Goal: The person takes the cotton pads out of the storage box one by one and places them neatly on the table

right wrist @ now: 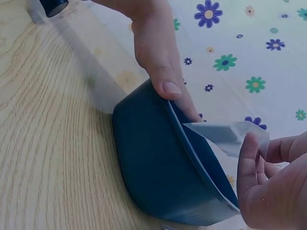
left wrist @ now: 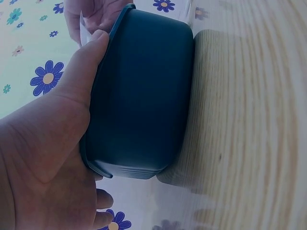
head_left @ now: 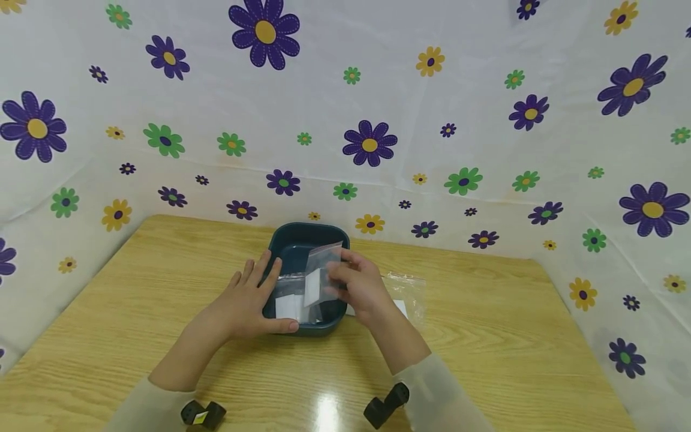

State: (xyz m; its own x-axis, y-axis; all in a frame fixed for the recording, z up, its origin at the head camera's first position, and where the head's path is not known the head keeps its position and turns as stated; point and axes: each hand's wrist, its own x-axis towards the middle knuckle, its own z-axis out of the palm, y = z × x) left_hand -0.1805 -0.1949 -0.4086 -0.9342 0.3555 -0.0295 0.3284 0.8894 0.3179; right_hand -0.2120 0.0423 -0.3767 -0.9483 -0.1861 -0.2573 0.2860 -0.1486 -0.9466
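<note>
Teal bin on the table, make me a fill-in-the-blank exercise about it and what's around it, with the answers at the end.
1. The right grip pinches a clear bag whose contents are ____ in color.
2. The ____ grip, which holds no bag, touches the teal bin.
3. In the head view, another clear bag lies on the table to the bin's ____.
4. The cloth behind the table is printed with ____.
Answers: white; left; right; flowers.

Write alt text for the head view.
The right hand pinches a clear bag over a teal bin, the left hand touching it. A second bag lies in the bin, a third bag on the wooden table. A flowered cloth hangs behind.
</note>
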